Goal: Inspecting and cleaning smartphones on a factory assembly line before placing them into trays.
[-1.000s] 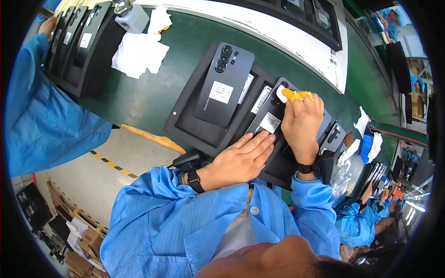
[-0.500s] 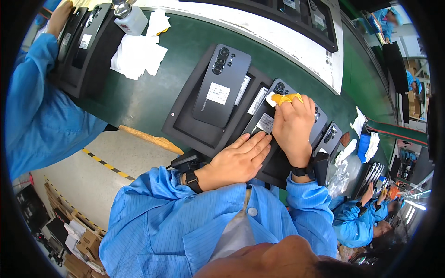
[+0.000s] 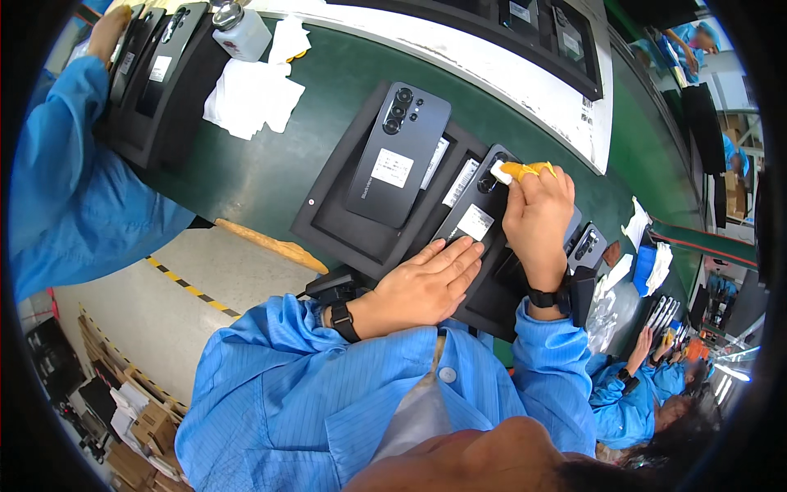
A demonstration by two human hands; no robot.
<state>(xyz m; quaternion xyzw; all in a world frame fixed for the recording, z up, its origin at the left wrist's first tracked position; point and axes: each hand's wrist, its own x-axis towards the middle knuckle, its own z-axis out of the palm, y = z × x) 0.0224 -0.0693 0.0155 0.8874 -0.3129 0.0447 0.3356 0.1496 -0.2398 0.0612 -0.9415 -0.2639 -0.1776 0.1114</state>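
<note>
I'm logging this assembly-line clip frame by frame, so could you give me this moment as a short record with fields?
Setting: green conveyor belt with black trays, seen from the head camera
Left hand: left hand lies flat on the lower end of the near phone, steadying it
Right hand: right hand pinches a white wipe with yellow-capped fingertips at that phone's camera end
Beside it: second dark phone, back up, on the black tray
Further off: white cloths, white bottle, co-worker's blue sleeve

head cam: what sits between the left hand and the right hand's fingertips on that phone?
In the head view, the left hand lies flat on the lower end of the dark phone; the right hand presses a white wipe near its camera. Between them: the phone's back with a white sticker.
</note>
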